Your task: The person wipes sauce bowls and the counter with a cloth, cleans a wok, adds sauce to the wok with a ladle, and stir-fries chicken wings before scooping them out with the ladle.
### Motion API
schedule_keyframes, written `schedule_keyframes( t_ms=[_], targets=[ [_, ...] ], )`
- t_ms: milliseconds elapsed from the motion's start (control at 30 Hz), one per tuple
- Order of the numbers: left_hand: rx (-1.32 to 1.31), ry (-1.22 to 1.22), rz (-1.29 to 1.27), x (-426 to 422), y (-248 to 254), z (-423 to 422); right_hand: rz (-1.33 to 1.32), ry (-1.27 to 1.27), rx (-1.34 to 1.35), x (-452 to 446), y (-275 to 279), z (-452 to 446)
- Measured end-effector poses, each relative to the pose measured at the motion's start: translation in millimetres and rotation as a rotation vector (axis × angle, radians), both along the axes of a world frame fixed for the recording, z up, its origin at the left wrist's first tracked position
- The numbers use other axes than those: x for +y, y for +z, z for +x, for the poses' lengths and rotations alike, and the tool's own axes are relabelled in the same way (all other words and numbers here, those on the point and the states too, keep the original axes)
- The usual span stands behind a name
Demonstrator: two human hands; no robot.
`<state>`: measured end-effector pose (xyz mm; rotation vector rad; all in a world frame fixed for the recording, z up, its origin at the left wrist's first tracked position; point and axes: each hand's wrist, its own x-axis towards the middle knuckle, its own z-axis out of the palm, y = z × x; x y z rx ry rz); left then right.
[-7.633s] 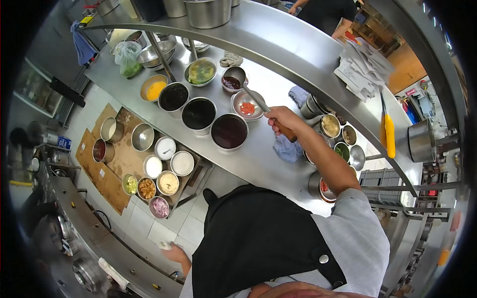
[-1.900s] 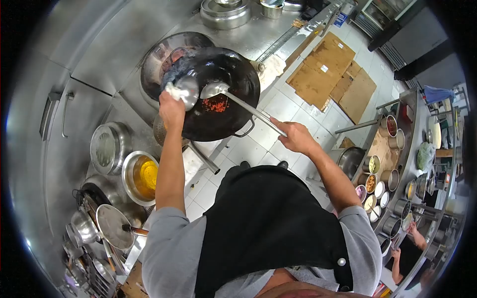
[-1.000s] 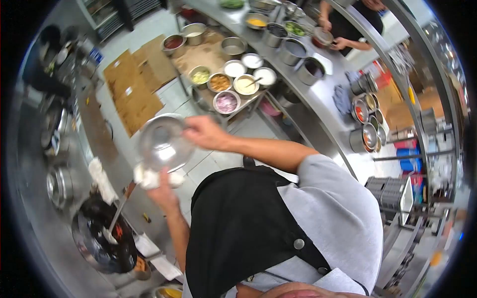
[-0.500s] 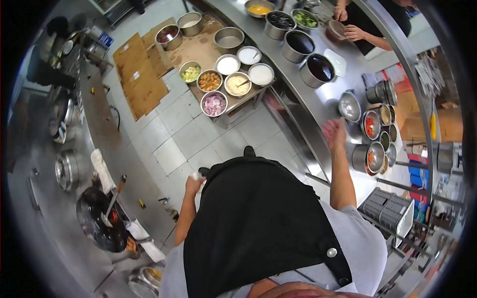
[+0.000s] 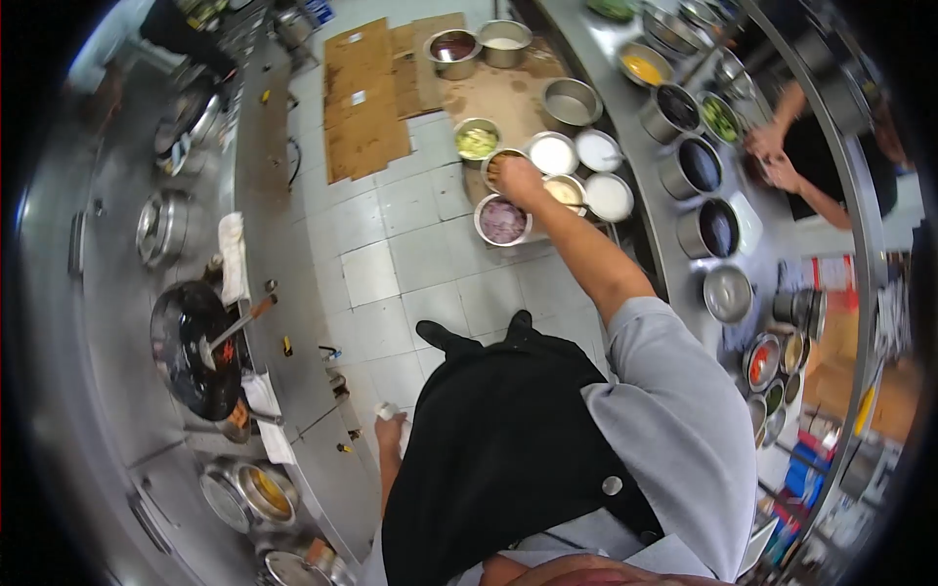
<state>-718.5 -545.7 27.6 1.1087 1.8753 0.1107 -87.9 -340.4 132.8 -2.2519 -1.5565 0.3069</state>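
My right hand (image 5: 519,183) reaches over a steel pot of brown fried-looking pieces (image 5: 494,171). Its fingertips dip toward the pieces and are mostly hidden behind the back of the hand. Close by stand pots of chopped purple onion (image 5: 503,222), pale green chopped pieces (image 5: 477,143) and a pale yellow mixture (image 5: 564,193) with a utensil in it. White contents fill more pots (image 5: 553,154) beyond. Low at my left side, my left hand (image 5: 390,431) is closed around a white cloth (image 5: 387,411).
At left, a black wok (image 5: 193,342) with a ladle (image 5: 233,330) sits on the stove. Along the right steel counter (image 5: 653,220) stand pots of dark liquid (image 5: 700,164) and small ingredient bowls. A co-worker's hands (image 5: 771,162) work across it. Cardboard (image 5: 362,117) covers some floor.
My right hand has moved from beside the right counter to the pot of brown pieces. My view has turned toward the right counter. The left hand stays low with the cloth.
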Motion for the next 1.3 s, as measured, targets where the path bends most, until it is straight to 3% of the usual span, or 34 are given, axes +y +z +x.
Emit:
schedule_keyframes(
  t_ms=[67,100,167,233,300,367,400,467,533,600,667,733,800,867,933,1000,1100,1167,1200,1300],
  targets=[
    [0.001,-0.006,0.041,-33.6,11.1,10.4,-0.202,-0.027,-0.058,36.4,-41.1,13.8],
    [0.005,0.055,0.047,-48.4,9.0,5.1,-0.172,-0.001,-0.102,44.3,-55.4,16.4],
    [0.057,0.065,0.061,-103.6,-23.1,-12.5,-0.194,0.048,-0.14,54.3,-59.8,13.8],
    [-0.033,0.042,0.066,-176.7,-87.2,-51.2,-0.268,0.082,-0.121,64.2,-65.6,14.6],
    [-0.072,0.089,0.072,-217.7,-104.6,-71.7,-0.245,0.164,-0.177,67.2,-89.3,25.8],
    [0.314,-0.585,-0.207,-231.1,-96.1,-74.7,-0.22,0.264,-0.233,65.9,-71.4,19.1],
    [0.294,-0.317,0.036,-231.5,-62.1,-68.9,-0.217,0.272,-0.244,64.7,-64.0,15.1],
    [0.019,0.204,-0.017,-225.3,-80.9,-86.6,-0.175,0.296,-0.279,65.8,-78.7,18.0],
    [0.14,-0.223,0.148,-192.8,-93.6,-110.2,-0.173,0.327,-0.249,66.0,-71.7,11.2],
    [-0.063,0.556,-0.096,-107.3,-37.9,-88.9,-0.172,0.278,-0.256,68.3,-87.4,20.3],
    [-0.058,0.462,0.015,-40.4,-16.0,-94.7,-0.135,0.291,-0.284,70.7,-101.1,32.4],
    [-0.219,0.589,0.11,34.9,48.5,-86.6,-0.099,0.24,-0.234,70.3,-92.3,22.1],
    [-0.401,0.625,0.25,81.0,50.0,-103.4,-0.063,0.189,-0.201,65.6,-90.8,16.8],
    [-0.618,0.767,0.347,127.9,88.7,-104.6,-0.029,0.131,-0.17,59.4,-88.4,21.5],
    [-0.753,0.847,0.371,165.0,123.9,-105.1,-0.043,-0.235,0.012,54.9,-94.5,34.8],
    [-0.894,0.922,0.399,194.5,141.1,-113.7,-0.004,-0.514,0.474,53.2,-105.4,47.2],
    [-1.221,0.989,0.267,230.3,142.0,-127.7,0.165,-0.658,0.867,42.5,-83.4,34.3],
    [-1.256,1.092,0.304,250.6,147.6,-126.6,0.14,-0.658,0.997,40.8,-69.2,35.8],
    [-1.275,1.189,0.332,261.6,151.3,-125.2,0.294,-0.709,1.119,41.9,-72.8,41.7],
    [-1.304,1.346,0.399,291.3,155.2,-123.3,0.195,-0.631,1.352,62.6,-82.5,78.7]
  ],
)
